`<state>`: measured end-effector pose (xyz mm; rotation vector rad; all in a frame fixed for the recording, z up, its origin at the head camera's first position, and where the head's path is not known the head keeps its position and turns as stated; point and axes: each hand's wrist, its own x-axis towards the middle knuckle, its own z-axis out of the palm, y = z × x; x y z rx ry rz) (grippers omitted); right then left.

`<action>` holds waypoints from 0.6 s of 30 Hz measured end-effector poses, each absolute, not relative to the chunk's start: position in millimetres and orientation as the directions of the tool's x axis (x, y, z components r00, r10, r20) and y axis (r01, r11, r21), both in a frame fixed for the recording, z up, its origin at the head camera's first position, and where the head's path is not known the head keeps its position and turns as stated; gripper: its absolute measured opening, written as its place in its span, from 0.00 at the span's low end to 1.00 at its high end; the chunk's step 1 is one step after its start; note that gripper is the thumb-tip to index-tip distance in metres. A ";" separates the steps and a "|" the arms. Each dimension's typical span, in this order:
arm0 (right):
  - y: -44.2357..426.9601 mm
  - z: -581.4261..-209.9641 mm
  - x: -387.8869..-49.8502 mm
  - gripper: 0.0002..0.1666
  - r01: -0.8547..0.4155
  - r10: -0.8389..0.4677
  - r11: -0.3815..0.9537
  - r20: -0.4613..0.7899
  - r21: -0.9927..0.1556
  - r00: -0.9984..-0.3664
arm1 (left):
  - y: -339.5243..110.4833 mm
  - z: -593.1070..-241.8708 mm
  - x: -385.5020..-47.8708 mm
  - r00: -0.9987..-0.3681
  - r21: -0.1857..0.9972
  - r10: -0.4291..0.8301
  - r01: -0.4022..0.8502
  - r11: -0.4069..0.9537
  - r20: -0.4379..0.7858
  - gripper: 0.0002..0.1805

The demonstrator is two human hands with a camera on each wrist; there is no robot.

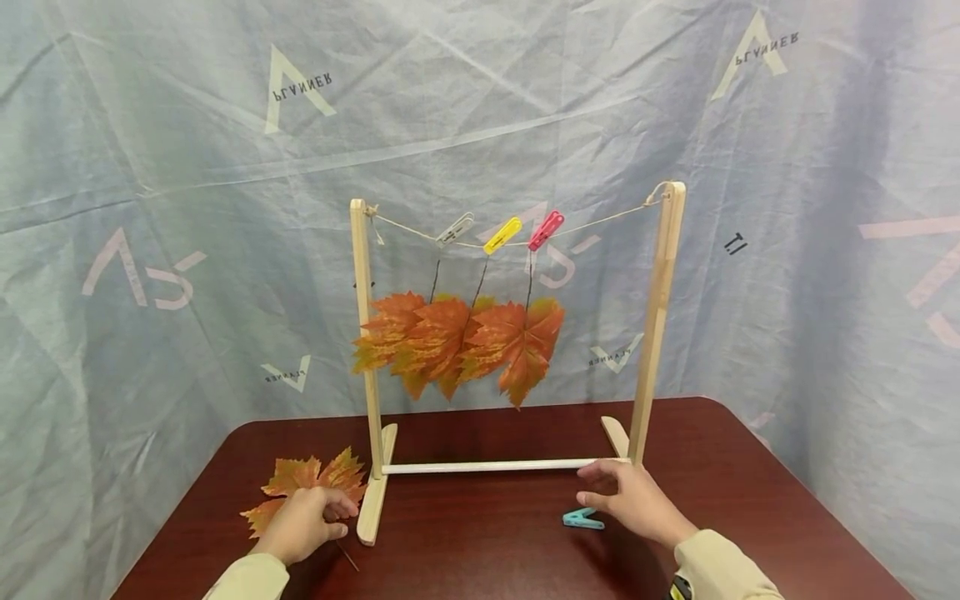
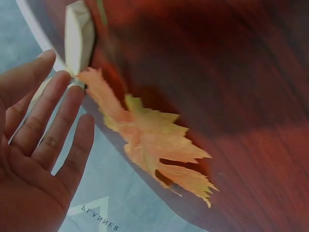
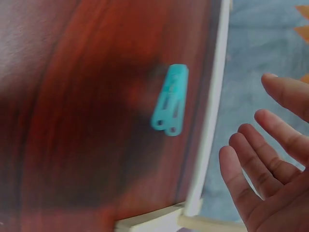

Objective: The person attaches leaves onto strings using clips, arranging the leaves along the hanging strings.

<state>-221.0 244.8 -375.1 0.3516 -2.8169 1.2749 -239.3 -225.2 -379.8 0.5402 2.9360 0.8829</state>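
Above the table's left side, my left hand [image 1: 306, 521] hovers over an orange maple leaf [image 1: 288, 477] that lies flat, its thin stem pointing toward me. In the left wrist view the fingers [image 2: 48, 125] are spread and hold nothing, and the leaf [image 2: 154, 140] lies beside them. Near a turquoise clothespin [image 1: 582, 519] on the table, my right hand [image 1: 626, 500] is held with loose fingers. The right wrist view shows that hand [image 3: 275, 169] apart from the clothespin [image 3: 171, 99], with nothing in its grasp.
A wooden frame [image 1: 657, 325] with a white bottom bar [image 1: 495, 466] stands on the dark red table [image 1: 480, 533]. From its string, grey [image 1: 455, 229], yellow [image 1: 502, 236] and pink [image 1: 546, 231] clothespins hold three leaves [image 1: 517, 342] by their stems. A printed grey cloth [image 1: 480, 100] hangs behind.
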 end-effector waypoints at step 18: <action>246.8 -411.9 -227.8 0.21 -0.196 -0.202 0.668 0.079 -0.718 -0.976 | -235.7 -401.5 -243.4 -0.904 0.416 0.424 0.363 0.834 -0.061 0.18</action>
